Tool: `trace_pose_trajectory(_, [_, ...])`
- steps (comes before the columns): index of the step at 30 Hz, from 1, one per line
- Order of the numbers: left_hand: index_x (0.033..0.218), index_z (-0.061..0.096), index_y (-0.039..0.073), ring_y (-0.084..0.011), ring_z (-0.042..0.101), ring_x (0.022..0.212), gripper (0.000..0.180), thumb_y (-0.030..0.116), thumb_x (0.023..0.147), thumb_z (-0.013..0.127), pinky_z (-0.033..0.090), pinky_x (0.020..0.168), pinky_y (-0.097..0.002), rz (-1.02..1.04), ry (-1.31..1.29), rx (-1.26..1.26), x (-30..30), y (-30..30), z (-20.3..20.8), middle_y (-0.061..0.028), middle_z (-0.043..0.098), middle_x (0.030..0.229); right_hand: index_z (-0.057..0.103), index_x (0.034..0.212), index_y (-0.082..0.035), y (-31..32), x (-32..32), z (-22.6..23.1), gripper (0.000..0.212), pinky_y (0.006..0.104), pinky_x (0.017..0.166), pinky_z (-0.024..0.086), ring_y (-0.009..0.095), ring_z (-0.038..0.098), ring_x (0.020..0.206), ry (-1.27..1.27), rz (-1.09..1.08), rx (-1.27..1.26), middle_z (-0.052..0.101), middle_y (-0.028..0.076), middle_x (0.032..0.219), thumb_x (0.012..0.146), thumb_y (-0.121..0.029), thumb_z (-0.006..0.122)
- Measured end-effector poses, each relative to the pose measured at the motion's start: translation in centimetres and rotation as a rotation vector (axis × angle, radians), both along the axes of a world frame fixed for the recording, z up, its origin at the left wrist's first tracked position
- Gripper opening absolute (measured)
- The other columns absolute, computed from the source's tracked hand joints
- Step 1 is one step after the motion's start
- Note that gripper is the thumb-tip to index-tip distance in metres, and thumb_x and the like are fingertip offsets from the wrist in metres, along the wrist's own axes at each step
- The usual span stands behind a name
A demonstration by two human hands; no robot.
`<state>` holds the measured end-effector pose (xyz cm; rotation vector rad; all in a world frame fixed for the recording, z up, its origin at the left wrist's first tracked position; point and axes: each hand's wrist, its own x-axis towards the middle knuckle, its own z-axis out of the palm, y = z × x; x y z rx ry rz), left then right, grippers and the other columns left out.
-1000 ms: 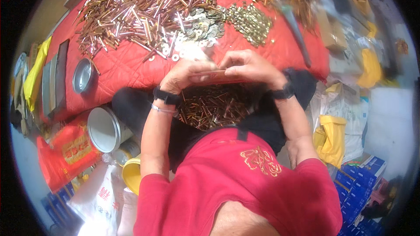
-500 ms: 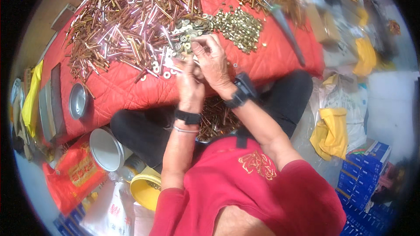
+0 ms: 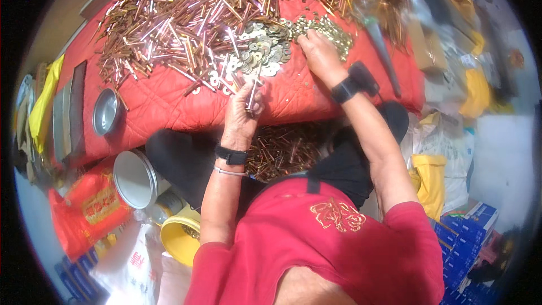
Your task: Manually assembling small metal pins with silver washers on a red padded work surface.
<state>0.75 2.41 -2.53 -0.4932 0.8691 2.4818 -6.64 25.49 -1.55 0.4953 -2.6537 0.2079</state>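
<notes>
My left hand (image 3: 241, 114) is closed around a long metal bolt (image 3: 252, 97), held upright-leaning over the near edge of a red quilted cover. Just beyond it lies a heap of flat round washers (image 3: 264, 51). At the near side of a pile of small brass-coloured nuts (image 3: 336, 29), my right hand (image 3: 322, 56) has its fingers drawn together. What they pinch, if anything, is hidden. A broad heap of coppery rods or bolts (image 3: 169, 28) spreads over the far and left part of the cover.
A metal bowl (image 3: 106, 112) rests on the red cover (image 3: 164, 107) at left. More rods (image 3: 285, 152) lie between my legs. A white bucket (image 3: 135, 179) and yellow bucket (image 3: 176, 242) stand lower left. Blue boxes (image 3: 460, 243) are stacked at right, near a yellow bag (image 3: 429, 183).
My hands were together over the washers. The right has moved away to the nuts; the left has drawn slightly nearer, with the bolt now showing in it.
</notes>
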Motion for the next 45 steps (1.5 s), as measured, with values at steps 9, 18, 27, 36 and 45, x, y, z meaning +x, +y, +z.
trace_pose_trajectory(9, [0.1,0.058,-0.004,-0.0041,0.035,0.045,0.026,0.021,0.093,0.056,0.026,0.041,-0.0185,-0.018,0.057,-0.096,1.9,0.7,0.5,0.003,0.045,0.06,0.063,0.081,-0.009,-1.6,-0.9,-0.3,0.009,0.0411,0.069,0.048,0.025,0.063,0.082,-0.068,-0.096,0.274,0.063,0.01,0.082,0.078,-0.012,0.055])
trace_pose_trajectory(18, [0.099,0.059,-0.003,-0.0038,0.036,0.045,0.027,0.023,0.091,0.058,0.027,0.042,-0.0184,-0.008,0.092,-0.114,2.8,0.3,0.3,0.0033,0.046,0.06,0.067,0.076,-0.011,-1.2,-1.3,0.1,0.011,0.0416,0.069,0.045,0.025,0.064,0.08,-0.045,-0.139,0.336,0.065,0.009,0.081,0.077,-0.013,0.057])
trace_pose_trajectory(27, [0.094,0.061,-0.002,-0.0038,0.035,0.044,0.025,0.023,0.091,0.058,0.026,0.041,-0.0191,-0.07,0.179,-0.113,3.1,0.1,0.4,0.0038,0.046,0.057,0.061,0.088,-0.004,-1.5,2.1,2.8,0.007,0.0357,0.073,0.048,0.022,0.061,0.08,-0.067,0.105,-0.437,0.062,0.007,0.084,0.081,-0.006,0.059])
trace_pose_trajectory(36, [0.085,0.063,-0.001,-0.0035,0.033,0.045,0.022,0.021,0.09,0.06,0.024,0.041,-0.0196,-0.187,0.301,-0.125,4.0,0.9,1.8,0.0052,0.042,0.056,0.065,0.098,-0.002,-3.9,9.7,3.3,0.012,0.0225,0.079,0.045,0.007,0.056,0.088,-0.689,0.279,-1.383,0.063,0.0,0.093,0.087,-0.004,0.061])
trace_pose_trajectory(45, [0.084,0.063,0.0,-0.003,0.033,0.043,0.02,0.019,0.088,0.061,0.023,0.04,-0.0195,-0.268,0.298,-0.141,4.2,0.7,3.0,0.0055,0.043,0.056,0.067,0.09,-0.002,-2.9,9.8,4.0,0.011,0.0237,0.078,0.045,0.01,0.057,0.087,-0.507,0.369,-1.196,0.06,0.001,0.089,0.08,0.001,0.065])
